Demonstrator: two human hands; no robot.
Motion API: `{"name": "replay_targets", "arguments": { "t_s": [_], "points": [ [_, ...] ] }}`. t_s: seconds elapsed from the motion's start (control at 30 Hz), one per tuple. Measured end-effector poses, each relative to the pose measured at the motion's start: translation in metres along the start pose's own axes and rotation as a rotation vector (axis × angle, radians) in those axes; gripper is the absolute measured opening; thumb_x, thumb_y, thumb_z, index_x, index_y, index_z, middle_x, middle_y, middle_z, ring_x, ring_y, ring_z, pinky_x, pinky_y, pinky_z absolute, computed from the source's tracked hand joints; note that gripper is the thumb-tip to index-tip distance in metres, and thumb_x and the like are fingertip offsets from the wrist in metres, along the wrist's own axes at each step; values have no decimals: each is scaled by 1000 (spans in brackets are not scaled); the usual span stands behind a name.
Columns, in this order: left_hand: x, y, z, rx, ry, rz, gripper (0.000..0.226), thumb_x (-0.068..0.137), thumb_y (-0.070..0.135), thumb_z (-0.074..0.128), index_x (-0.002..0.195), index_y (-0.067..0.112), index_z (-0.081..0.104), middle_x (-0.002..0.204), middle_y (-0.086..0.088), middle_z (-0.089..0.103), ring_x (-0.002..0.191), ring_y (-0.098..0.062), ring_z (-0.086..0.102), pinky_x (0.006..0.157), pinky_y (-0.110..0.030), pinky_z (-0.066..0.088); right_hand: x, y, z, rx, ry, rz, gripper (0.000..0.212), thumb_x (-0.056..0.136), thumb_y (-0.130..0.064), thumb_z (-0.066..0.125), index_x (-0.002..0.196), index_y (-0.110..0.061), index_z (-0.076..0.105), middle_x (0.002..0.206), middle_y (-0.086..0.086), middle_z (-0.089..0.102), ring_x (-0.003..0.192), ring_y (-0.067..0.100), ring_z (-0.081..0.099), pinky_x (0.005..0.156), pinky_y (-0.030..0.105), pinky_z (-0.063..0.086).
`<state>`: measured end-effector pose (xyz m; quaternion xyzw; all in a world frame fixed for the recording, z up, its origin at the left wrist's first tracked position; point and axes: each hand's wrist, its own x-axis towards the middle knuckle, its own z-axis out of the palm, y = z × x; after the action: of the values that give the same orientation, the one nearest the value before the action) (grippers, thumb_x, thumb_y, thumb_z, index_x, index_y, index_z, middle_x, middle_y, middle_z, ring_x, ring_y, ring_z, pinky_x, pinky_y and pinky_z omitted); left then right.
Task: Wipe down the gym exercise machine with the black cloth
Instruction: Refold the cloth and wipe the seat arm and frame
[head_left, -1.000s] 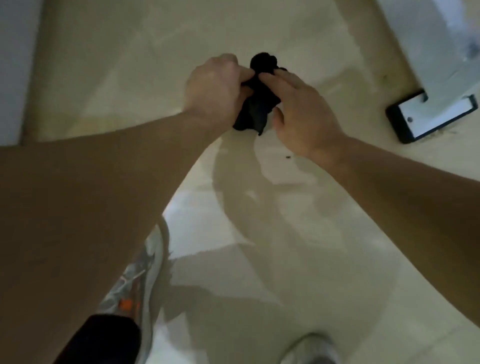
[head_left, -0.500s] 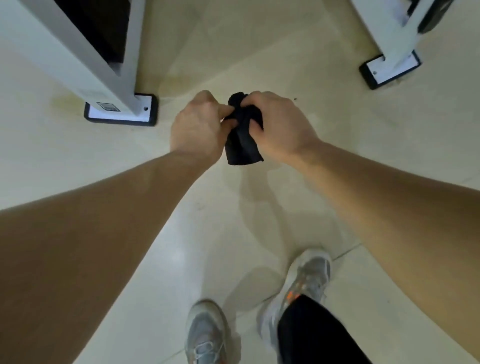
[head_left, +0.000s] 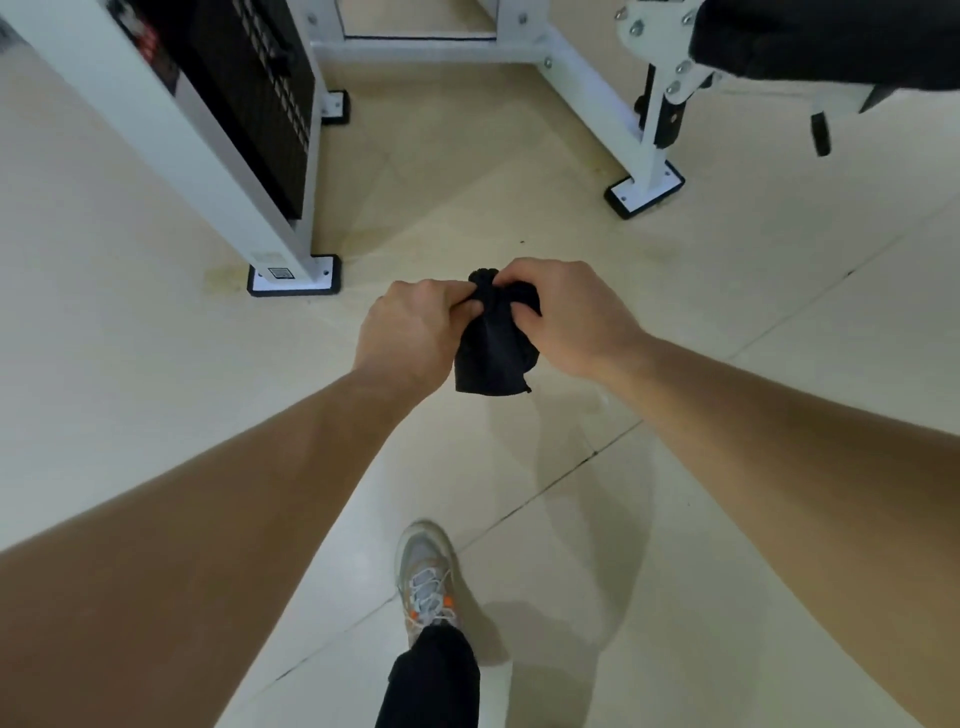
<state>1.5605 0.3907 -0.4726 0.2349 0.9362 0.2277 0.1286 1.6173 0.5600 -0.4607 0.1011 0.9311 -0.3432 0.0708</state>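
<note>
A bunched black cloth (head_left: 493, 348) hangs between both hands in the middle of the view, above the floor. My left hand (head_left: 413, 332) pinches its upper left part. My right hand (head_left: 566, 312) grips its top from the right. Ahead stands the white gym machine: its upright frame (head_left: 171, 140) with a black weight stack (head_left: 260, 88) at the upper left, a white base bar (head_left: 587, 88) running to a foot at the upper right, and a black padded seat (head_left: 831, 36) in the top right corner.
Pale tiled floor (head_left: 727, 291) lies between me and the machine. White foot plates with black rims sit at the left upright (head_left: 293, 275) and the right leg (head_left: 644, 192). One grey shoe (head_left: 428, 577) with a black trouser leg shows at the bottom centre.
The view has tilted up and moved towards the machine, bringing the weight stack and seat into sight. Both hands have stayed on the cloth, with the right hand's fingers now curled over its top.
</note>
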Motion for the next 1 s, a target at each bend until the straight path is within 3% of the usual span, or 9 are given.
{"name": "replay_targets", "arguments": {
  "t_s": [0.27,0.4,0.53,0.73,1.0],
  "points": [
    [-88,120,-118,11,27,163,24,102,30,50,90,17,67,72,3,51,72,-25,53,59,-36,39,-125,-78,-125,-31,53,-33,33,94,-16,49,122,-28,64,112,-6,70,99,19,64,85,42,54],
    [-115,183,-194,-25,69,223,22,101,25,53,97,15,71,85,-3,54,76,-23,54,63,-34,40,-167,-128,-206,-54,86,-61,34,93,-15,52,123,-27,63,114,-6,69,101,18,63,87,42,54],
    [-140,238,-270,23,103,265,21,101,24,52,101,15,72,84,-5,57,77,-25,55,66,-38,42,-200,-181,-281,-59,110,-94,35,90,-11,54,120,-24,65,109,-6,70,98,17,63,86,39,53],
    [-157,299,-369,16,150,297,19,99,21,53,88,14,67,65,-1,57,64,-23,51,63,-44,47,-225,-251,-373,-68,153,-135,35,89,-10,54,119,-25,65,108,-8,69,99,16,62,87,38,53],
    [-127,339,-466,-101,176,255,21,97,16,54,100,23,75,77,-1,69,74,-20,61,70,-40,52,-207,-321,-453,-117,217,-183,36,93,-13,52,126,-23,62,118,-4,68,107,19,62,92,39,52]
  ]
}}
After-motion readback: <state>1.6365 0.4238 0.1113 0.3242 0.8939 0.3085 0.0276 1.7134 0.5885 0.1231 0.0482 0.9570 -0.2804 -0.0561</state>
